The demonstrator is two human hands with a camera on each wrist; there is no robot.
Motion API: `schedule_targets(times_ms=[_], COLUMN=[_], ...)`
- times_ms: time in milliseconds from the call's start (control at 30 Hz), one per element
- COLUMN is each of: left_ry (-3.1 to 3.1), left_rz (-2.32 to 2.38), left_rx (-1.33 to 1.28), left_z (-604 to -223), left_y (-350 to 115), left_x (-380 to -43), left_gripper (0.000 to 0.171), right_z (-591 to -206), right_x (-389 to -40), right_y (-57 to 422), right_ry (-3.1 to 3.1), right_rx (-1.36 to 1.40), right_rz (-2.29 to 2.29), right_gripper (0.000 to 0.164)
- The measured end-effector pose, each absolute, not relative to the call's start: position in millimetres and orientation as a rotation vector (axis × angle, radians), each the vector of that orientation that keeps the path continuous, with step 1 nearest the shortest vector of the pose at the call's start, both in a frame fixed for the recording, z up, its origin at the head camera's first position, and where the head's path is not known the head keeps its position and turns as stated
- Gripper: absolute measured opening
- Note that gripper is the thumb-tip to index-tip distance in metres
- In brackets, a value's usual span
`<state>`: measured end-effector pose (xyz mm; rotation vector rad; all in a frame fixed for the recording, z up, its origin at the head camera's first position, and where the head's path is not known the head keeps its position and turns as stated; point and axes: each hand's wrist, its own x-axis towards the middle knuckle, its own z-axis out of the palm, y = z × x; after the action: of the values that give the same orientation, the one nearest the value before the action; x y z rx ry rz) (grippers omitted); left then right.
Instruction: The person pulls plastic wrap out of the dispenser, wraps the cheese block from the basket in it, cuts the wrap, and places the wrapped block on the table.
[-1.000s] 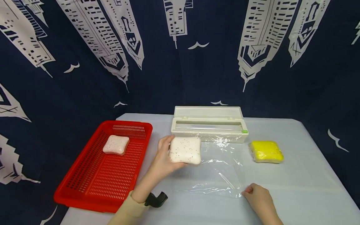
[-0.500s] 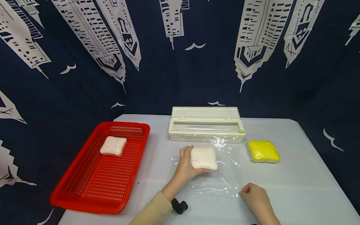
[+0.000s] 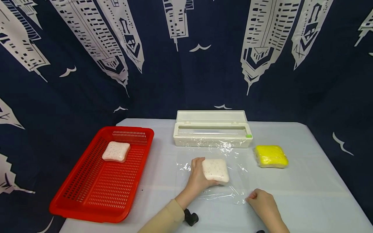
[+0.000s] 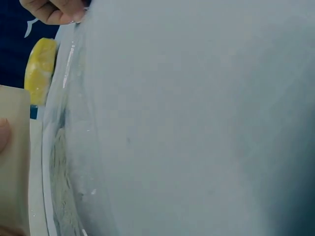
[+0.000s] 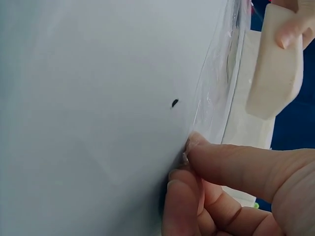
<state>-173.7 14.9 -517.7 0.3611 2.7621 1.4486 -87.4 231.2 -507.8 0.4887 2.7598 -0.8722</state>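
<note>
My left hand (image 3: 198, 178) grips a white, speckled, slice-shaped block (image 3: 216, 170) by its left side, thumb in front and fingers behind. In the head view the block is over a sheet of clear plastic wrap (image 3: 237, 181); in the right wrist view the block (image 5: 275, 64) looks raised above the table. The wrap runs forward from a cream wrap dispenser (image 3: 211, 141) with its lid up. My right hand (image 3: 264, 204) pinches the wrap's near right corner between thumb and fingers, which the right wrist view shows closely.
A red perforated basket (image 3: 107, 191) stands at the left with another speckled block (image 3: 116, 151) inside. Right of the dispenser lies a yellow, plastic-covered block (image 3: 271, 156). White table (image 3: 309, 181) shows around them, and a patterned dark curtain (image 3: 180, 81) hangs behind.
My left hand has carried the speckled block rightward and down in the head view, over the middle of the wrap. My right hand keeps its pinch on the corner. The view has shifted slightly.
</note>
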Motion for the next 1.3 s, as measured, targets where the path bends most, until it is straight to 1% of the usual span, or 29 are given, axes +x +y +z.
schedule_targets(times_ms=[300, 633, 767, 833, 867, 933, 1067, 1133, 1200, 1300], left_ry=[2.724, 2.729, 2.695, 2.669, 2.657, 2.652, 2.709, 2.762, 2.809, 2.854], left_rz=[1.398, 1.306, 1.302, 1.324, 1.342, 1.388, 1.455, 1.451, 1.419, 1.348], left_rx=[0.372, 0.399, 0.417, 0.420, 0.419, 0.406, 0.314, 0.262, 0.219, 0.162], left_z=[-530, -539, -536, -531, -526, -517, -500, -495, -493, -492], left_y=[14, 12, 9, 5, 2, -7, -34, -50, -66, -86], left_x=[-172, -167, -165, -164, -164, -165, -167, -166, -164, -160], left_gripper=[0.103, 0.116, 0.123, 0.123, 0.119, 0.104, 0.065, 0.050, 0.040, 0.032], right_z=[-508, -505, -505, -506, -506, -506, -506, -506, -505, -505], right_x=[-88, -88, -87, -87, -87, -87, -88, -88, -88, -89], right_y=[230, 230, 230, 229, 229, 229, 229, 229, 230, 232], right_ry=[2.747, 2.741, 2.742, 2.742, 2.742, 2.741, 2.732, 2.719, 2.704, 2.682], right_rx=[0.502, 0.502, 0.505, 0.509, 0.510, 0.512, 0.510, 0.515, 0.515, 0.518], right_rz=[-0.882, -0.890, -0.890, -0.890, -0.888, -0.884, -0.879, -0.873, -0.868, -0.863], right_gripper=[0.016, 0.015, 0.015, 0.016, 0.016, 0.016, 0.017, 0.017, 0.019, 0.021])
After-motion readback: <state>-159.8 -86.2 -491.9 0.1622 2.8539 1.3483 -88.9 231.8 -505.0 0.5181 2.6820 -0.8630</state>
